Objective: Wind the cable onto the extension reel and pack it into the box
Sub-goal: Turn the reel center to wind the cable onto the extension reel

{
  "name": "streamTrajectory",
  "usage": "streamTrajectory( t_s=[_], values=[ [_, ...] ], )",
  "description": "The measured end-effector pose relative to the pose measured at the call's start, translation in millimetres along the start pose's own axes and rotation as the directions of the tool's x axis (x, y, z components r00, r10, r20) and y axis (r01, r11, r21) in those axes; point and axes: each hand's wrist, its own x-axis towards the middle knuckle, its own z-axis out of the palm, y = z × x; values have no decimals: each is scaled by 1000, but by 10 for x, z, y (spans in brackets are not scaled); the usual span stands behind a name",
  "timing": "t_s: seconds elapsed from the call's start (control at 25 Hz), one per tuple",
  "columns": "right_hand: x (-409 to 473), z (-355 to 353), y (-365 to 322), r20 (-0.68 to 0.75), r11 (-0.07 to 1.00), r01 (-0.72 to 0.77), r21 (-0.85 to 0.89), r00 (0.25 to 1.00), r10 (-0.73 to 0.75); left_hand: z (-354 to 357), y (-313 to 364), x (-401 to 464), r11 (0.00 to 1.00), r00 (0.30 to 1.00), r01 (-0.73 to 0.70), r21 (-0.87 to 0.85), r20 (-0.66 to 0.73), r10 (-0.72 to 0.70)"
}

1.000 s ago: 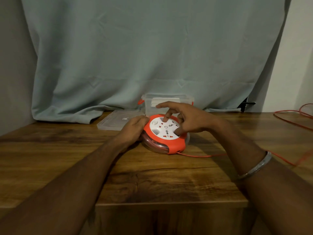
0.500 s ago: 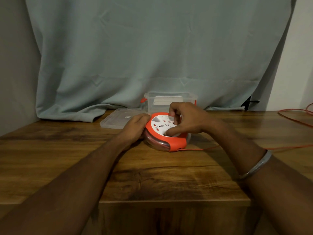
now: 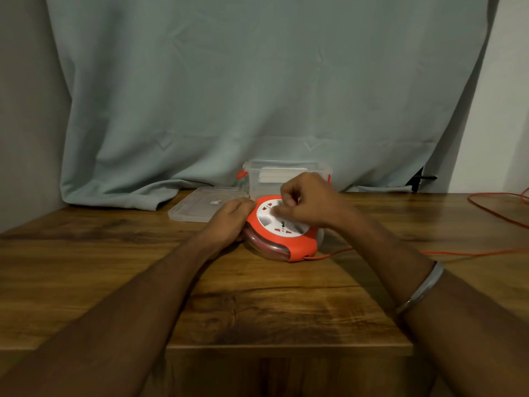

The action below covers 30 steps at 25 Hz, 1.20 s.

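Observation:
An orange extension reel (image 3: 297,247) with a white socket face lies tilted on the wooden table (image 3: 257,305). My left hand (image 3: 229,222) grips its left rim. My right hand (image 3: 309,200) rests on the white face with curled fingers pressing into it. A thin orange cable (image 3: 469,254) runs from the reel's front right edge across the table to the right. Wound cable shows through the reel's clear side. The clear plastic box (image 3: 289,174) with orange latches stands open just behind the reel.
The box's clear lid (image 3: 197,206) lies flat to the left of the box. More orange cable loops (image 3: 495,210) at the far right of the table. A pale curtain hangs behind, its hem lying on the table's back edge.
My right hand has turned on the white face from its near side round to its far side, fingers now curled. The cable on the table has pulled straighter and nearer the reel. My left hand stayed.

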Motion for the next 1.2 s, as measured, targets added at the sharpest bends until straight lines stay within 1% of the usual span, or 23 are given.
streamTrajectory(
  t_s=[0.04, 0.12, 0.2, 0.36, 0.44, 0.52, 0.6, 0.76, 0.88, 0.96, 1.0, 1.12, 1.2],
  values=[
    [-1, -68, 52, 32, 997, 28, 71, 999, -30, 0, 1, 1, 1000, 1000, -1, -3, -8, 1],
    [-19, -192, 163, 179, 982, 35, 187, 981, -69, -5, -2, 0, 1000, 1000, 8, 1, -16, -8],
    [-38, -258, 243, 270, 979, 4, 203, 961, -60, -11, -24, 15, 1000, 1000, 7, 25, -2, -7],
    [13, -228, 265, 324, 980, -14, 198, 945, -52, -28, -30, 20, 1000, 1000, 3, 14, 6, -3],
    [37, -209, 273, 309, 995, 24, 100, 950, -54, -28, -29, 21, 1000, 1000, 7, 24, 9, -7],
    [23, -226, 272, 264, 999, 44, 9, 963, -45, -29, -34, 23, 999, 1000, 8, 42, 5, -8],
    [2, -242, 266, 244, 999, 35, 26, 969, -41, -37, -50, 37, 998, 1000, 13, 65, 8, -14],
    [-26, -243, 219, 259, 999, 25, 31, 965, -32, -41, -62, 44, 997, 1000, 25, 69, -4, -25],
    [-53, -229, 187, 226, 998, 0, 65, 974, -15, -42, -63, 45, 998, 1000, 19, 61, -19, -18],
    [-78, -218, 138, 215, 999, 11, 30, 976, -17, -45, -66, 46, 998, 1000, 6, 66, -29, -4],
    [-77, -210, 115, 208, 1000, 22, -13, 978, -18, -48, -67, 49, 998, 1000, 0, 69, -31, 3],
    [-59, -151, 43, 180, 970, 55, -238, 984, -12, -43, -57, 36, 998, 1000, -6, 61, -30, 8],
    [-53, -90, -8, 139, 941, 76, -329, 990, -31, -42, -51, 22, 999, 999, -15, 47, -33, 17]
  ],
)
